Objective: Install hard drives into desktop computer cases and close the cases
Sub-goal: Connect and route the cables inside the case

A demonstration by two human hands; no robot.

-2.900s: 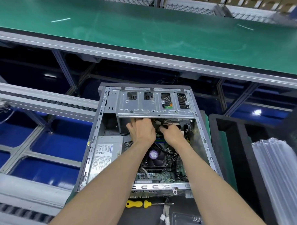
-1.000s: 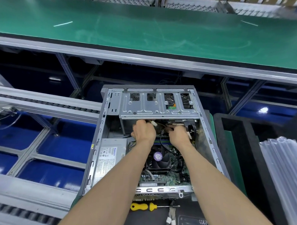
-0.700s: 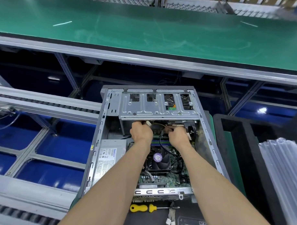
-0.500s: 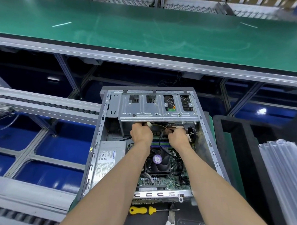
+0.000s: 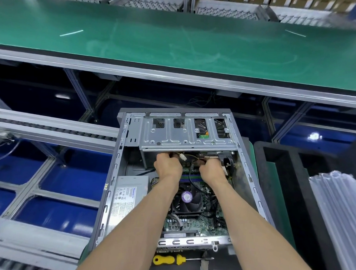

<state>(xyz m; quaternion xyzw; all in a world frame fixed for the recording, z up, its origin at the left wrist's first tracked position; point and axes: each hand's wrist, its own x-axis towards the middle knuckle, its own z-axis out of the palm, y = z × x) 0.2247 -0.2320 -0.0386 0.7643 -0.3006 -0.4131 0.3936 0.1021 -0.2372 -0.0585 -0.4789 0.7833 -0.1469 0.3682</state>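
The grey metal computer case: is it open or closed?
Open. The grey metal computer case has no side panel; fan and both hands show inside.

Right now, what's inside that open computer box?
Inside the computer case: a black fan, a green circuit board, a grey power box and cables. Both hands reach under the metal drive cage; it hides whatever sits beneath.
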